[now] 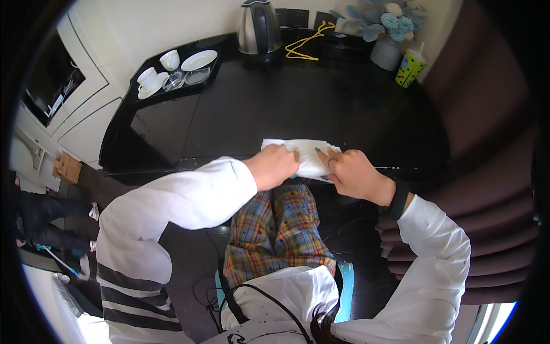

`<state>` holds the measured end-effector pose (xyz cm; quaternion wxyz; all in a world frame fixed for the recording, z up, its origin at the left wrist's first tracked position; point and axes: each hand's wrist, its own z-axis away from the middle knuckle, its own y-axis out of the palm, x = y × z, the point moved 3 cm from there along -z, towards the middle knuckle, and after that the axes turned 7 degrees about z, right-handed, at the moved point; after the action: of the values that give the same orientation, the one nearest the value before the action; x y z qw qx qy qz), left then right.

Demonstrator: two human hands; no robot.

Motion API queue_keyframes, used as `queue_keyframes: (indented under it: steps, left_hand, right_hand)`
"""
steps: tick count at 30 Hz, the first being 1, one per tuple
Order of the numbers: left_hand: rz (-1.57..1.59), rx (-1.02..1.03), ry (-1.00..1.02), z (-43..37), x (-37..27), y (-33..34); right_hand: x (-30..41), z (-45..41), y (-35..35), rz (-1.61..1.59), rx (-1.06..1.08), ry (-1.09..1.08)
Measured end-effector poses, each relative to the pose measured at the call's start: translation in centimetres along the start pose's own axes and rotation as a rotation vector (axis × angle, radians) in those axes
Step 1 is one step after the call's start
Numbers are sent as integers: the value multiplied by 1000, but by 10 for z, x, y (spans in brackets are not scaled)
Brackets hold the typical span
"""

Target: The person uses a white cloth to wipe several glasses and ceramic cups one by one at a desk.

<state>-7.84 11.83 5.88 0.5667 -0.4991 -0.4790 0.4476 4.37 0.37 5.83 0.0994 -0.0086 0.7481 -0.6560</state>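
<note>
Between my two hands, at the front edge of the black desk (258, 107), is a folded white sheet or cloth (310, 155), with layered edges at its right end; whether it is paper or fabric I cannot tell. My left hand (275, 165) grips its left end, fingers curled over it. At the other end my right hand (350, 172) pinches it between thumb and fingers, and a black band sits on that wrist. The undersides of the white piece and some fingertips are hidden.
A tray (210, 79) with white cups and saucers stands at the back left. Along the back are a steel electric kettle (251, 30), a yellow cord (303, 43), a vase of flowers (385, 53) and a green patterned cup (410, 69). Another person's legs (56, 215) show at far left.
</note>
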Motion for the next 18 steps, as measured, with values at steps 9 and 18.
queue_keyframes:
  steps: [9, 18]
  left_hand:
    - [137, 1, -51, -74, 58, 1]
    - [35, -187, -295, -167, 183, 27]
  right_hand:
    - [-67, -23, 22, 157, -76, 152]
    - [-194, -116, 76, 260, -339, 252]
